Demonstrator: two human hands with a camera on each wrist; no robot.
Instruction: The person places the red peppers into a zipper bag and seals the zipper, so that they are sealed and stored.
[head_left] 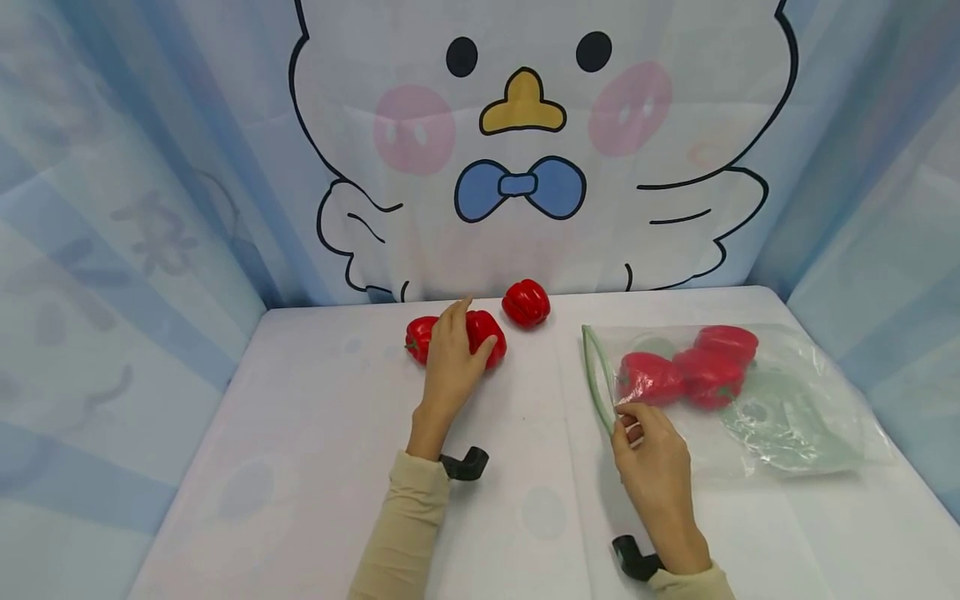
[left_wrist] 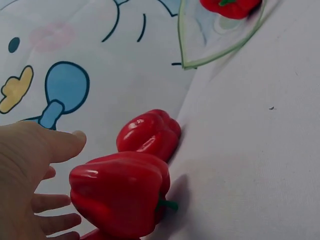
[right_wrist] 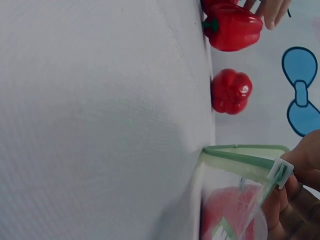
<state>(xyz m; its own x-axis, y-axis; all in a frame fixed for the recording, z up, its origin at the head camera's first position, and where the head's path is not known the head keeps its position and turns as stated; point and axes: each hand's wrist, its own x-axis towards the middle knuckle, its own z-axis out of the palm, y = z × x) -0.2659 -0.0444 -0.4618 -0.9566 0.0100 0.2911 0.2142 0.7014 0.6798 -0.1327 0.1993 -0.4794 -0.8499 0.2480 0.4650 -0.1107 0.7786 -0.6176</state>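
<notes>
Lying beside the spread left hand (head_left: 450,354) is a pepper (left_wrist: 120,192); right hand (head_left: 656,458) pinches the bag (head_left: 795,429).

Can read no text, label, brand, number or sign in any of the three views. On the clear bag (head_left: 798,358), can make out a pale green patch (head_left: 791,429), but cannot tell any lettering in it through the glare and creases. On the white slider (right_wrist: 280,172) at the bag's edge, can likewise pick out no letter or number.
</notes>
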